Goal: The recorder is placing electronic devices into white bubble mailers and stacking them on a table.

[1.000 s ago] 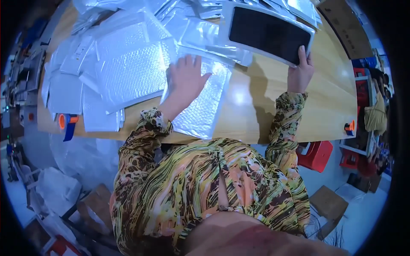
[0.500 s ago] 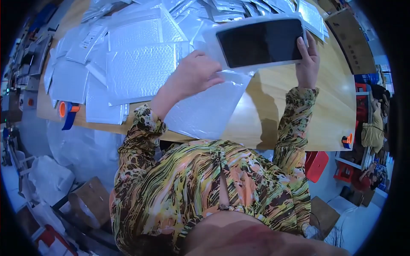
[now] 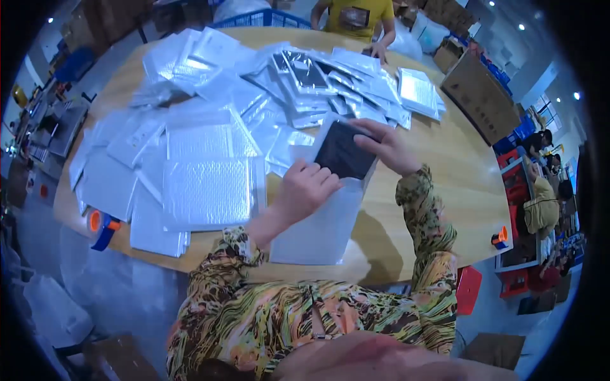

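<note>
Fingers (image 3: 372, 127) of the right hand (image 3: 393, 151) grip a flat, dark, pale-edged rectangular panel (image 3: 343, 152) slanting out to their left. Those of the left hand (image 3: 305, 190) curl beside its lower-left edge, near a whitish pouch (image 3: 314, 233); whether they pinch anything is unclear.

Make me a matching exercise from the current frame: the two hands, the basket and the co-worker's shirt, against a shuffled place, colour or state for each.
1. Right hand
2. Left hand
3. Basket
4. Co-worker's shirt

A. Blue
B. Holding the dark panel
C. Yellow
D. By the white pouch's upper end

Pairs: 1-B, 2-D, 3-A, 4-C
</note>
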Demonstrator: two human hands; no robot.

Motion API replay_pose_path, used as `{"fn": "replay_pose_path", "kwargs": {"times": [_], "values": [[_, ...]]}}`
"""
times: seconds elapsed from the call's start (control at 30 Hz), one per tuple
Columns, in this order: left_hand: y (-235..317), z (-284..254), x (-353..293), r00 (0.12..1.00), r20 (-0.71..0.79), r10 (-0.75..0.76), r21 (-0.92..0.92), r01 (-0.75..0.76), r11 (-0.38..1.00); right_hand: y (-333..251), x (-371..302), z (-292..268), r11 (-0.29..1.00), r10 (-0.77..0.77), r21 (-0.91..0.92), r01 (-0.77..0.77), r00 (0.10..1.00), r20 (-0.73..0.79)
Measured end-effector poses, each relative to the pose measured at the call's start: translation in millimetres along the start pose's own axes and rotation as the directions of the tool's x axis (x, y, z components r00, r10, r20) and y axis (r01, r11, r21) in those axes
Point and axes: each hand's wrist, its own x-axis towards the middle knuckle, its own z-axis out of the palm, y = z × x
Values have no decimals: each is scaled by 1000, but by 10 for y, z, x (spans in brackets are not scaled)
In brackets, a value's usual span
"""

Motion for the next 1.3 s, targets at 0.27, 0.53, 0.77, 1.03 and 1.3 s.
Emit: {"fn": "replay_pose_path", "kwargs": {"times": [0.27,0.53,0.77,1.03,1.3], "values": [[180,-150,51,999,9,-34,-46,34,998,-238,-48,-291,969,-85,-227,92,995,44],[378,-390,2,999,8,-39,-132,40,990,-194,-332,414,983,65,-181,10,914,401],[255,-407,-238,986,42,-163,-107,167,980,143,-415,696,955,-177,-198,219,961,210],[154,-134,-742,539,132,-832,-708,639,302,213,-478,757,998,-39,-38,47,980,194],[34,-221,-757,124,687,-716,-398,888,-229,185,-325,949,959,87,-282,-39,984,158]]}}
